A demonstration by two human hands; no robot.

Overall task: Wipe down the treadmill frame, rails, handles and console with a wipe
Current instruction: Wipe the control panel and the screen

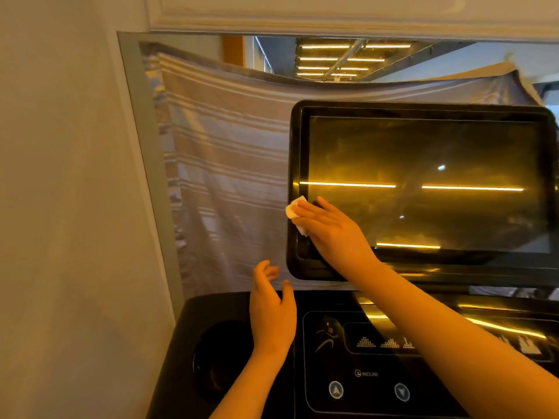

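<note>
The small white wipe (295, 211) lies on the left edge of the big black shiny treadmill screen (423, 182). The right hand (332, 231) presses it there, its grip spread flat with straight fingers. The left hand (270, 306) hangs just below the screen's bottom left corner, its grip loose and spread, holding nothing. A grey striped cloth (227, 161) hangs behind the screen.

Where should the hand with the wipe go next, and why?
Probably slide the right hand and its wipe rightward across the screen. The wipe sits at the screen's lower left edge, and hazy smears show across the rest of it.
</note>
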